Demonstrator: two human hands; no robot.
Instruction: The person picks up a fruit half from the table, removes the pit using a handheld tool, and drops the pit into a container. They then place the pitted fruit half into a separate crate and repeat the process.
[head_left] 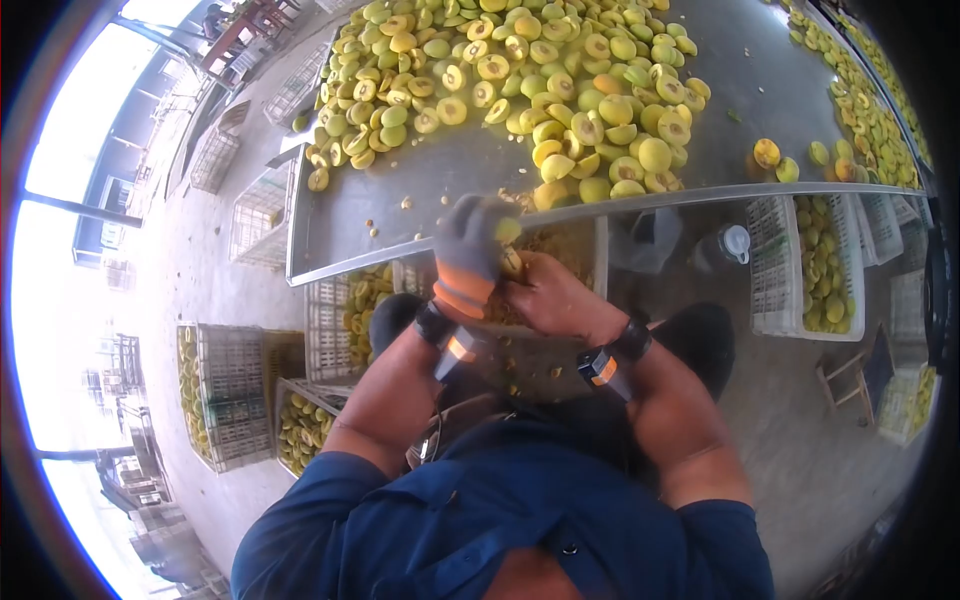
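My left hand [467, 245], in a grey and orange glove, is closed round a yellow-green plum [508, 231] at the table's front edge. Bare and curled, my right hand [560, 298] meets it from the right. Its fingertips are pressed together close to a brownish cut piece [511, 264]; what they pinch is hidden. Beyond both hands, a big heap of plums [560, 90], many halved with brown centres, lies on the metal table [400, 205]. Several loose pits are scattered on the metal near my left hand.
Under the table edge stands a crate [600, 255] of brownish bits. Plum-filled crates stand at left [235, 385] and right [757, 265]. A white-lidded jug [722, 247] is under the table. A small stool [862, 375] stands at right. The table's metal rim [700, 194] runs across in front of me.
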